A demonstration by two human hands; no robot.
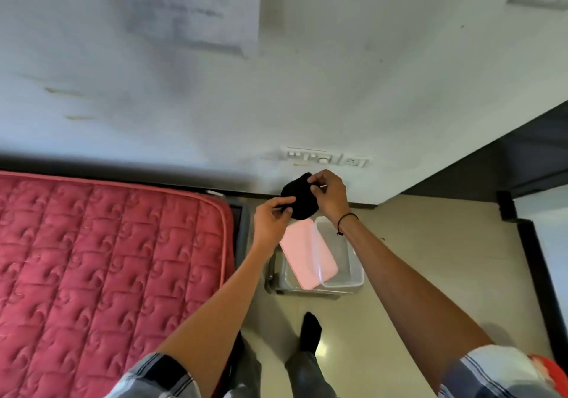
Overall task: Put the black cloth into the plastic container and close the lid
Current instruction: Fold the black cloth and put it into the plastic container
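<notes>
Above one plastic container (344,262) | two hands (272,219) (330,196) pinch one black cloth (299,199)

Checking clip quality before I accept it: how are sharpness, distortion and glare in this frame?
Head view: motion blur smears the wall paper and socket plate beyond reading; the hands, left and right, and the black cloth are soft but recognisable; wide-angle stretch bends the red mattress edge and forearms; a small glare spot on the floor; lighting otherwise even.
</notes>
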